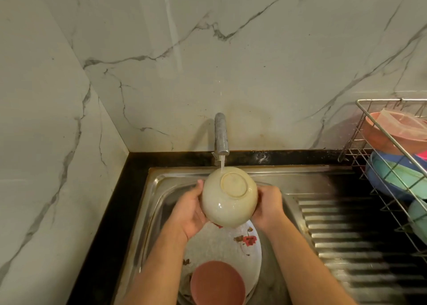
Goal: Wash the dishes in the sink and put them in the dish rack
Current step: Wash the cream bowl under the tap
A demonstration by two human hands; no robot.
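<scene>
A cream bowl (228, 198) is held upside down over the steel sink (161, 189), its foot ring turned up. Water from the tap (221, 135) runs onto its far edge. My left hand (189, 212) grips the bowl's left side and my right hand (269, 206) grips its right side. Below in the sink lie a white plate with red flowers (231, 242) and a pink bowl (217, 282) resting on it. The wire dish rack (388, 138) stands at the right.
The rack holds a pink bowl (381, 138), a blue bowl (379, 177) and teal dishes (406, 177). A ribbed steel drainboard (346, 247) lies between sink and rack. Marble walls close the left and back; a black counter edge (111, 212) frames the sink.
</scene>
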